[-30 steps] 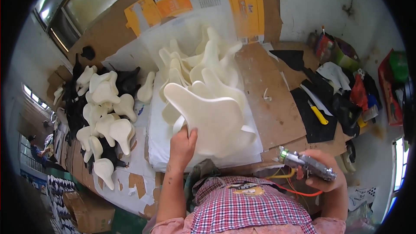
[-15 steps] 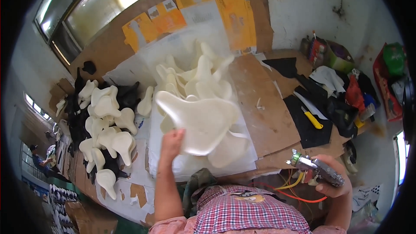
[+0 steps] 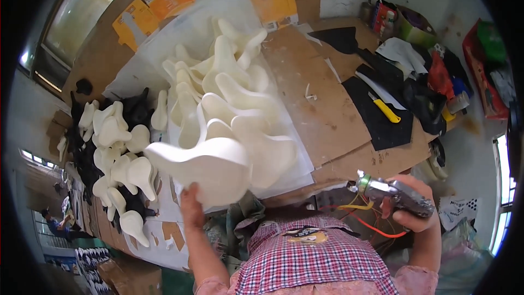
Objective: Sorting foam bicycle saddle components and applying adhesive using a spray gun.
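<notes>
My left hand [image 3: 192, 207] is closed on the near edge of a cream saddle-shaped foam pad [image 3: 204, 172]. The pad is held up and tilted over the near left part of the white sheet [image 3: 299, 165]. Behind it, several similar pads [image 3: 224, 65] stand and lean against one another on that sheet. On the right, my right hand [image 3: 419, 214] is wrapped round the grip of a metal spray gun [image 3: 394, 193]. Its nozzle points left, toward the pads, and an orange hose [image 3: 376, 231] trails below it.
Further left lie more cream pads [image 3: 113, 125] among black saddle-shaped pieces [image 3: 136, 110]. Brown cardboard [image 3: 322, 114] covers the table on the right. A yellow-handled knife [image 3: 387, 110] rests on black sheet material [image 3: 396, 131]. Beyond are bags and cloths. A person [image 3: 54, 224] sits far left.
My left hand has drawn the pad left and nearer to me, and the pad is tilted differently. More of the standing pads show behind it. The spray gun stays in my right hand.
</notes>
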The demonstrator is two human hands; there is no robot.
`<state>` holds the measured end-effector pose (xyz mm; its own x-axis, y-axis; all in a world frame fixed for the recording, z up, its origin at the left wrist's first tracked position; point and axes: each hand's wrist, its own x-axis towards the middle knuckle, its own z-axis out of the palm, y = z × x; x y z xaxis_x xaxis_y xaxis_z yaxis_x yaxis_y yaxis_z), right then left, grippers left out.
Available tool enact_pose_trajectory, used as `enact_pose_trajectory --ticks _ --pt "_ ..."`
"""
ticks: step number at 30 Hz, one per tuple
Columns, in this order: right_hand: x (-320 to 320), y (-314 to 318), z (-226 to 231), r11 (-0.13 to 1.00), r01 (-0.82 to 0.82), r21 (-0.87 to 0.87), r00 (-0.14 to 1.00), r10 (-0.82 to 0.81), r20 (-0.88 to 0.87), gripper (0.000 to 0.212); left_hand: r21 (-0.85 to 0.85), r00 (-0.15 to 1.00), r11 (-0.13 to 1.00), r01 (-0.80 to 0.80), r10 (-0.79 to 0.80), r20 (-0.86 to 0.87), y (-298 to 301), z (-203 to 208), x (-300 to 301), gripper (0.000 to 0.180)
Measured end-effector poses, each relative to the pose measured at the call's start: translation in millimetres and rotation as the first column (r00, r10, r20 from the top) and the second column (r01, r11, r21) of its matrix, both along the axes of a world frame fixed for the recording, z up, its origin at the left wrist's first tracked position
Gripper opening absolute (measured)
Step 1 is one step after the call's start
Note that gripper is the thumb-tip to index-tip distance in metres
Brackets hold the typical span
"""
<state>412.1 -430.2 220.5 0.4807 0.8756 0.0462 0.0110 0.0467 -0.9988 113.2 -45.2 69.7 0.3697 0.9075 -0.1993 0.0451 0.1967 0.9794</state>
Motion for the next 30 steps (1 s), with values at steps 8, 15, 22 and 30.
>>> enact_pose_trajectory --ticks 8,15,22,30 --pt "-6 12 -28 0.974 -0.031 -0.222 1.0 0.03 -0.007 0.056 0.642 0.765 0.481 0.597 -0.102 -0.635 -50 -56 113 0.04" --pt "-12 22 -29 0.996 -0.065 -0.053 0.997 0.067 0.033 0.058 0.435 0.985 0.889 0.141 -0.081 -0.153 27 67 33 0.031" --pt "-21 46 -32 0.962 -0.169 -0.215 0.971 0.2 0.133 0.052 0.535 0.926 0.805 0.257 -0.046 -0.375 27 -42 38 0.066" --pt "-45 56 -5 0.997 0.045 0.063 0.985 -0.054 0.163 0.053 0.723 0.552 0.451 0.523 0.467 -0.691 15 -22 92 0.049"
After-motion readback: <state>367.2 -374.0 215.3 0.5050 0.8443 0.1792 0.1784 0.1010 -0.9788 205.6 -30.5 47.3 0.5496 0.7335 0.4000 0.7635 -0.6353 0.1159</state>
